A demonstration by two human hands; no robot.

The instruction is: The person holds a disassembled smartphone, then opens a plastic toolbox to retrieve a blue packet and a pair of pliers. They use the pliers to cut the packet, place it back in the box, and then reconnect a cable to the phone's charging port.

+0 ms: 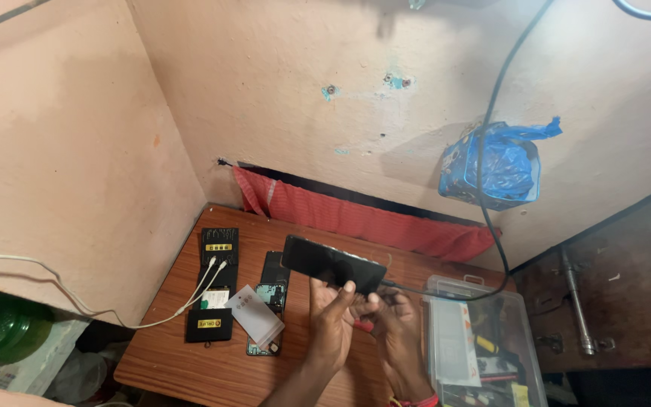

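My left hand (331,320) holds a black smartphone (332,263) up above the brown wooden table (190,362), its dark screen side facing me and my thumb on its lower edge. My right hand (397,320) is right beside the left, under the phone's right end, fingers curled around a small red-handled tool (364,325). A thin black cable (446,292) runs from near the phone's right end toward the wall.
An opened phone body (271,295) with a white card (254,314) across it lies left of my hands. Further left sit black battery-like packs (218,260) with white cables (77,305). A clear plastic tool box (480,343) stands on the right. Red cloth (363,218) lines the wall; a blue bag (495,166) hangs above.
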